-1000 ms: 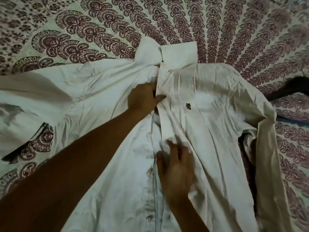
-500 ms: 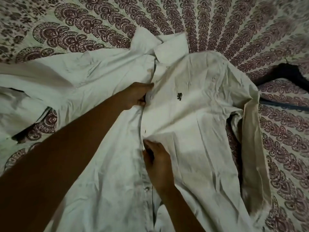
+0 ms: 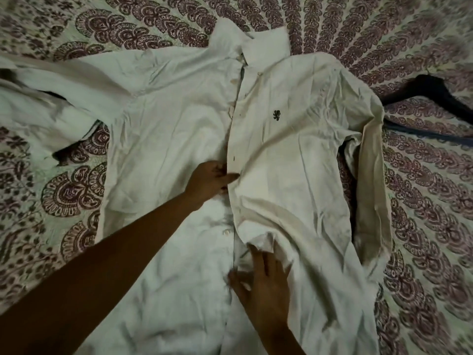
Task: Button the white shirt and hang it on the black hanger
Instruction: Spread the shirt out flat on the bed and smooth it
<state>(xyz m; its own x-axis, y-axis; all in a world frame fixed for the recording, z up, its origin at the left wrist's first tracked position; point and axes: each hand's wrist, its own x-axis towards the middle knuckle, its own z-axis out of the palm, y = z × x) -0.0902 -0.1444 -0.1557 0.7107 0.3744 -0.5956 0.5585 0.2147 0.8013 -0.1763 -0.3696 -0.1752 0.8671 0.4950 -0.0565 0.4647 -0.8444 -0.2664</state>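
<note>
Your left grip pinches the white shirt placket for alignment | right grip open, pressing fabric flat | black hanger lies aside until buttoned.

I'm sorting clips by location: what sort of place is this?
Probably a bedroom at home: the white shirt lies spread on a mandala-print bedspread, with a black hanger beside it.

Home bedroom, mandala-print bedspread, shirt laid flat
</note>
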